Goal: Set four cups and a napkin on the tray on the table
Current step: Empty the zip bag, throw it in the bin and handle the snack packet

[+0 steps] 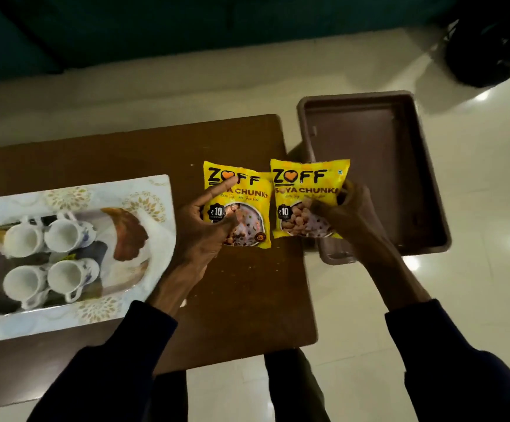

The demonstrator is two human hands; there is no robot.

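Note:
A white patterned tray lies on the left of the brown table. Several white cups with blue markings stand together on its left half. A pale triangular shape lies at the tray's right side; I cannot tell whether it is a napkin. My left hand holds a yellow soya chunks packet by its lower left, index finger stretched across it. My right hand grips a second, identical packet at its right edge. Both packets sit side by side over the table's right end.
A brown rectangular plastic bin stands on the glossy tiled floor just right of the table, partly behind the right packet. A dark bag sits at the far right. Dark furniture runs along the back.

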